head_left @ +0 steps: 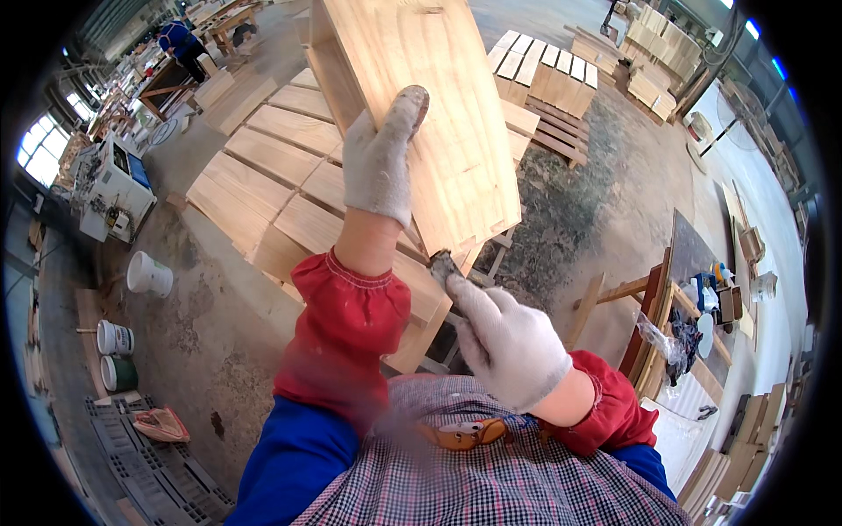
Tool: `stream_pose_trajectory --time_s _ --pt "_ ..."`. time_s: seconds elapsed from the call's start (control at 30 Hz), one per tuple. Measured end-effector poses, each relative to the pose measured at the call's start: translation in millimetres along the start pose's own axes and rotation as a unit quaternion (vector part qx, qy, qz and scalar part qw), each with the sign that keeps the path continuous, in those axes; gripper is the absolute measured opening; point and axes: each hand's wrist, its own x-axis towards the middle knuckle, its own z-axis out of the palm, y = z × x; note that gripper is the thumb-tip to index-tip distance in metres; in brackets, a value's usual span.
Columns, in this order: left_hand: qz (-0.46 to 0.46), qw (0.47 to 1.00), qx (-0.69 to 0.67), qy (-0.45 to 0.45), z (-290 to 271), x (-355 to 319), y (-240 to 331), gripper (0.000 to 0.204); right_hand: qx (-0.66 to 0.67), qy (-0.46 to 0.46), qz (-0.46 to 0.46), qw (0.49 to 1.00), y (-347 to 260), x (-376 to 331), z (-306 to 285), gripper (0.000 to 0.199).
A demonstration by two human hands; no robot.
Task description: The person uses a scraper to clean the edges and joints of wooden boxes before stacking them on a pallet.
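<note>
Tilted up in front of me is a pale wooden drawer box (443,131) with jointed corners. My left hand (381,153), in a white work glove, grips its side edge, thumb on the broad face and fingers hidden behind. My right hand (517,346), also gloved, is closed round a small putty knife (444,266), its handle mostly hidden. The knife's dark, smeared tip is at the box's lower corner; whether it touches the wood I cannot tell. Beneath the box are rows of similar wooden boxes (285,131), packed side by side.
More boxes stand on a pallet (557,136) at the far right. A workbench (649,324) with bottles and plastic bags is on my right. White buckets (149,273) and a grey plastic pallet (132,456) are on the left floor. Another person (180,42) bends at a far bench.
</note>
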Motion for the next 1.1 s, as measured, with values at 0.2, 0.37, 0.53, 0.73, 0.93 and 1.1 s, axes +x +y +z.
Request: stream_pose_trajectory --time_s 0.2,0.37,0.53,0.73,0.93,1.1 --pt "0.019 1.000 0.002 -0.008 -6.4 3.1 -2.8 0.042 -0.008 -0.054 0.032 0.998 -3.6 -0.4 -3.3 0.040" --pt "0.006 1.000 0.018 -0.009 -1.2 0.4 -1.3 0.043 0.011 0.019 0.012 1.000 -0.9 6.9 -4.4 0.040" --pt "0.007 1.000 0.023 -0.006 -4.5 2.8 -1.6 0.042 -0.001 -0.077 0.051 0.996 3.4 -7.3 1.7 0.038" --pt "0.013 0.999 0.036 0.002 -3.8 3.9 -3.3 0.040 0.048 0.012 0.033 0.998 17.2 -6.8 12.5 0.041" --pt "0.013 0.999 0.041 0.005 -3.1 2.3 -0.1 0.041 0.070 0.038 0.020 0.997 23.5 -8.5 22.9 0.040" --pt "0.038 0.999 0.021 0.031 -1.7 6.1 -5.2 0.042 0.083 0.066 0.001 0.994 28.4 -4.9 27.3 0.040"
